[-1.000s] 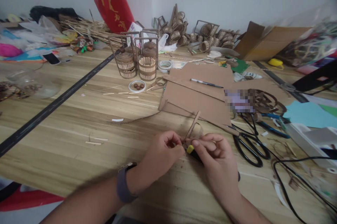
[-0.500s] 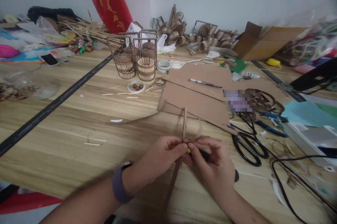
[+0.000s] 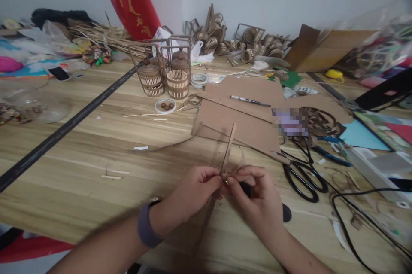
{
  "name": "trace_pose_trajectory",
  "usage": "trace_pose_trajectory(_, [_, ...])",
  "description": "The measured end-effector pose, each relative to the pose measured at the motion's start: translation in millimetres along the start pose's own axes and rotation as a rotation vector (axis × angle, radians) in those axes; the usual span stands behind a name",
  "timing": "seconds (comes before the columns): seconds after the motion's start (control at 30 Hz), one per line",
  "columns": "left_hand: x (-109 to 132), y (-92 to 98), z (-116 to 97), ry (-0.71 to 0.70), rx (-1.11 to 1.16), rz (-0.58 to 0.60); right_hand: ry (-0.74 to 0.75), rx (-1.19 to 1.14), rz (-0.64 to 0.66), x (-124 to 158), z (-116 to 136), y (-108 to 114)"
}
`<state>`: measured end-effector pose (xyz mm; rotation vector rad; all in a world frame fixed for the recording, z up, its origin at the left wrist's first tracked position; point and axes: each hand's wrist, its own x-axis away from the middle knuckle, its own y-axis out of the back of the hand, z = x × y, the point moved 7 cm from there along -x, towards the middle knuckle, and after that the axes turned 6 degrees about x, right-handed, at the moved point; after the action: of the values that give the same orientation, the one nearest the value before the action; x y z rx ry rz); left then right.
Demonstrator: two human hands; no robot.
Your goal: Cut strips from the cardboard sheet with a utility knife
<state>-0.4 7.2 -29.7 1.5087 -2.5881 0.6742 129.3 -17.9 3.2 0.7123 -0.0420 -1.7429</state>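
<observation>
Close together over the wooden table, both my hands work on a thin brown strip (image 3: 228,147). My left hand (image 3: 196,190), with a purple band on its wrist, pinches the strip near its lower part. Thumb and fingers of my right hand (image 3: 257,192) press at the same spot, where a small shiny yellowish bit shows. A black-handled tool (image 3: 286,213) lies within my right hand, its end sticking out past the palm; its kind is mostly hidden. A curled, thin brown piece (image 3: 241,158) rises beside the strip. The fingers cover the joint itself.
Beyond the hands lies brown cardboard (image 3: 238,113) with a pen (image 3: 250,101) on it. Black-handled scissors (image 3: 304,181) and pliers (image 3: 331,156) are at right, near a black cable (image 3: 337,209). Small slatted baskets (image 3: 177,84) and a dish of brown beads (image 3: 165,105) stand farther back.
The strip's upper end has tilted right and risen slightly. My right hand has shifted a little left, and the yellowish bit has moved left with it.
</observation>
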Motion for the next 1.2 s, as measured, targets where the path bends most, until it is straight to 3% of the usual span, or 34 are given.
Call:
trace_pose_trajectory(0.3, [5, 5.2, -5, -0.021, -0.241, -0.093, -0.043, -0.072, -0.026, 0, 0, 2])
trace_pose_trajectory(0.43, [6, 5.5, -2, 0.007, -0.262, -0.087, -0.127, -0.234, 0.002, -7, -1, 2])
trace_pose_trajectory(0.57, [4, 4.8, 0, 0.028, -0.209, -0.079, -0.132, -0.241, -0.002, -6, -2, 1])
trace_pose_trajectory(0.73, [2, -1.1, -6, -0.057, -0.082, -0.008, -0.009, -0.106, -0.024, -3, 2, 3])
trace_pose_trajectory(0.93, [3, 1.2, -8, -0.125, -0.109, -0.051, 0.377, 0.292, -0.029, -3, 27, 4])
trace_pose_trajectory(1.2, [5, -1.4, -10, -0.159, -0.218, -0.06, 0.334, 0.383, 0.082, 0, 28, -7])
